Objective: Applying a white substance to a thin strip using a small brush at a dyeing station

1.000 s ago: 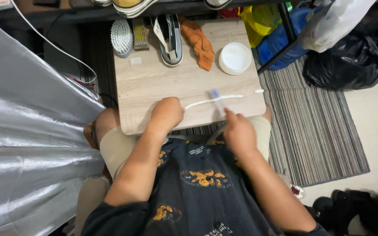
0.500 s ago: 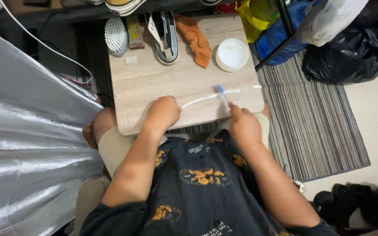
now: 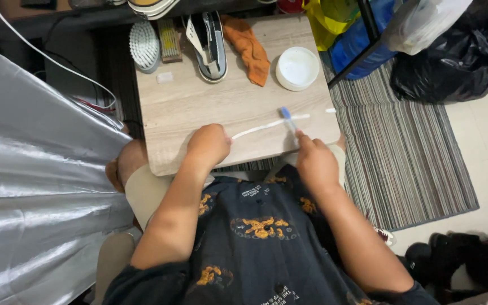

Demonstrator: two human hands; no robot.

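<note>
Left hand [image 3: 207, 146] sits at lower centre of the frame, clenched on the near end of a white shoelace [image 3: 269, 125]. The lace runs flat across the small wooden table [image 3: 199, 107] toward the right edge, where its far tip pokes past the brush.

Right hand [image 3: 313, 161] grips a blue-headed toothbrush [image 3: 286, 116], bristle end on the lace at about mid-right of the tabletop. Fingers are closed round the handle; the exact grip is hidden by the back of the hand.

Change since the earlier frames: brush head sat nearer the table's front edge a second ago and is now further up and along the lace, with the handle angled more steeply. Left hand holds the same spot, so the lace stays taut and pinned. That reads as a scrubbing stroke working along the lace, not a reposition. The stretch under the brush is being covered; the far tip looks not yet reached.

Rest of the table, upper part of the frame: a white scrubbing brush [image 3: 144, 38] at the left corner, a small tan brush [image 3: 170, 39] beside it, a grey and white shoe [image 3: 209, 40] sole-side toward the person, an orange cloth [image 3: 249, 45] just right of it, and a round white tub [image 3: 297, 68] near the right edge. None is touched by either hand.
</note>
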